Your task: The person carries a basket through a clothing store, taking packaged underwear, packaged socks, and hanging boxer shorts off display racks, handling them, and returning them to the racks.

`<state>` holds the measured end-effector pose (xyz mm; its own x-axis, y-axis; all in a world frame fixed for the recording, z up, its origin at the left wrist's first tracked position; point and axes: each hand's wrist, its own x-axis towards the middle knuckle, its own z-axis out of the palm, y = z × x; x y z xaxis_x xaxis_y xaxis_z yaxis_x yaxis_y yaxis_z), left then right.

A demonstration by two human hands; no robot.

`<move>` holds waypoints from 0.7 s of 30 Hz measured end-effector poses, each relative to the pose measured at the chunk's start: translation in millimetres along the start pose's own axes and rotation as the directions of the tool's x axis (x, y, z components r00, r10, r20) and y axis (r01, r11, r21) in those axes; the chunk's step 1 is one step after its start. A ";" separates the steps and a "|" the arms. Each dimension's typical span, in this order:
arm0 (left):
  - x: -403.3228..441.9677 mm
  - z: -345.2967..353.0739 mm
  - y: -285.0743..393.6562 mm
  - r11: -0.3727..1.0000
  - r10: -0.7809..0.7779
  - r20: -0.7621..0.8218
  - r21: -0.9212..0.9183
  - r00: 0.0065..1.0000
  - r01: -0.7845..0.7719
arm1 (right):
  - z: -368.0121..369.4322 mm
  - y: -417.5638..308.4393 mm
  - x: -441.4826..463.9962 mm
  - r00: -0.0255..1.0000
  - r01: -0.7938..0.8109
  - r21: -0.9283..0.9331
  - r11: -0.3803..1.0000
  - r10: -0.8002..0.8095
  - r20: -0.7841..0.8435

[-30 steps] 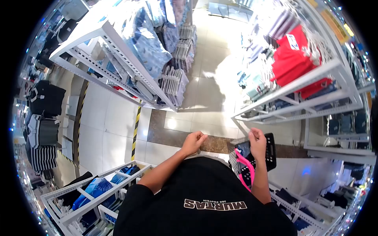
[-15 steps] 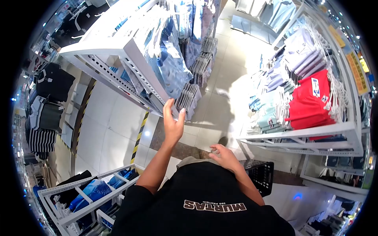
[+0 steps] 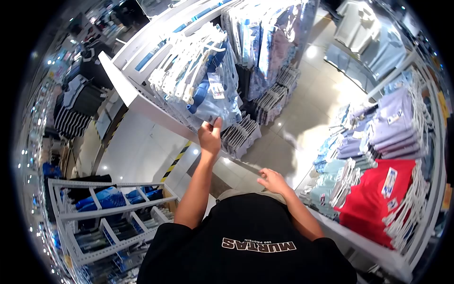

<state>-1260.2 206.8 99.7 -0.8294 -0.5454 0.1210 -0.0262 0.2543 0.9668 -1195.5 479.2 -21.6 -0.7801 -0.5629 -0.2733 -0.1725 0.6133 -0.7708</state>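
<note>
My left hand [image 3: 210, 137] pinches the lower edge of a light blue garment [image 3: 222, 110] hanging at the near end of the left rack. A white tag [image 3: 216, 86] shows on that garment, with many white hangers [image 3: 187, 61] bunched beside it. My right hand [image 3: 273, 181] is in front of my body, its fingers apart and nothing in it. Below the blue garment is a stack of pale clothes on hangers [image 3: 242, 137].
At the right, a white rack holds red garments [image 3: 378, 199] and lilac garments [image 3: 395, 123]. Another white rack [image 3: 113, 213] with blue clothes stands at lower left. Yellow-black tape [image 3: 176, 161] marks the tiled floor.
My left hand has moved up from the rack's corner and closed on the blue garment. The view has shifted toward the left rack, and the black basket at the right is out of sight.
</note>
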 end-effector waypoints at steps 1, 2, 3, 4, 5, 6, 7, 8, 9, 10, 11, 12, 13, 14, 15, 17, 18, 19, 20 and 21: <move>-4.1 0.9 7.9 0.992 -0.108 0.008 0.071 0.994 0.108 | -12.5 9.9 7.3 1.000 -0.019 0.003 1.000 0.019 0.018; -8.6 3.2 3.0 0.996 -0.082 -0.004 0.036 0.997 0.082 | -23.0 18.1 16.6 0.999 -0.037 0.005 0.999 0.037 0.037; -13.4 8.9 -6.3 0.998 -0.055 -0.019 0.002 0.998 0.055 | -36.9 23.8 25.7 0.997 -0.055 0.006 0.998 0.055 0.056; -19.4 13.6 -4.3 0.999 -0.028 -0.036 -0.036 0.999 0.026 | -49.3 27.8 33.2 0.998 -0.045 0.016 0.999 0.045 0.033; -27.7 16.7 -1.6 0.998 -0.053 -0.079 -0.020 0.995 0.051 | -59.9 30.8 41.0 0.999 -0.046 0.045 0.998 0.045 0.018; -37.5 20.1 14.6 0.997 -0.079 -0.123 -0.007 0.989 0.079 | -69.1 33.7 48.9 0.999 -0.047 0.073 0.996 0.047 0.005; -43.9 23.2 23.1 0.994 -0.105 -0.171 0.003 0.980 0.107 | -78.0 35.0 57.6 0.999 -0.047 0.098 0.994 0.048 -0.006; -47.2 23.8 15.6 0.991 -0.127 -0.217 -0.061 0.968 0.117 | -85.5 34.6 66.7 0.999 -0.033 0.105 0.994 0.033 -0.003; -52.7 24.5 18.8 0.985 -0.164 -0.243 -0.087 0.956 0.147 | -94.5 31.2 75.0 1.000 -0.010 0.095 0.995 0.007 0.029; -58.8 23.8 25.4 0.978 -0.201 -0.270 -0.118 0.942 0.175 | -103.5 25.7 83.8 0.998 0.013 0.084 0.996 -0.018 0.061; -63.1 23.5 29.0 0.969 -0.235 -0.293 -0.151 0.927 0.197 | -111.1 20.4 95.0 0.995 0.038 0.073 0.997 -0.044 0.091; -63.4 26.7 24.0 0.944 -0.177 -0.327 -0.323 0.928 0.067 | -117.8 17.6 108.5 0.990 0.082 0.096 0.992 -0.092 0.110; -66.2 24.3 18.1 0.941 -0.210 -0.359 -0.327 0.909 0.088 | -128.4 5.6 119.5 0.988 0.098 0.112 0.989 -0.111 0.109; -69.0 19.9 12.1 0.937 -0.238 -0.383 -0.333 0.892 0.107 | -136.7 -4.1 131.2 0.989 0.114 0.136 0.984 -0.126 0.078; -69.3 17.9 9.9 0.933 -0.262 -0.401 -0.338 0.878 0.124 | -144.6 -14.0 142.8 0.990 0.131 0.161 0.978 -0.139 0.039; -66.6 24.0 18.5 0.939 -0.228 -0.458 -0.337 0.859 0.069 | -155.1 -33.2 162.4 0.979 0.202 0.227 0.953 -0.198 -0.041; -64.5 26.2 18.1 0.925 -0.237 -0.477 -0.376 0.846 0.048 | -158.8 -42.2 170.5 0.972 0.236 0.247 0.940 -0.228 -0.062; -61.9 28.0 17.4 0.909 -0.249 -0.492 -0.417 0.834 0.025 | -162.0 -51.6 176.2 0.963 0.270 0.262 0.927 -0.257 -0.084; -58.5 30.7 16.6 0.885 -0.256 -0.494 -0.465 0.831 -0.004 | -163.3 -61.3 179.2 0.961 0.275 0.320 0.907 -0.252 -0.110; -56.1 32.4 16.8 0.876 -0.262 -0.476 -0.483 0.840 0.000 | -164.9 -71.7 182.2 0.959 0.283 0.371 0.885 -0.250 -0.135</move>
<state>-1232.1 267.6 101.8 -0.4242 -0.9045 -0.0450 0.2464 -0.1630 0.9554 -1424.4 424.0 78.8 -0.7859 -0.6182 0.0083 -0.1503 0.1780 -0.9725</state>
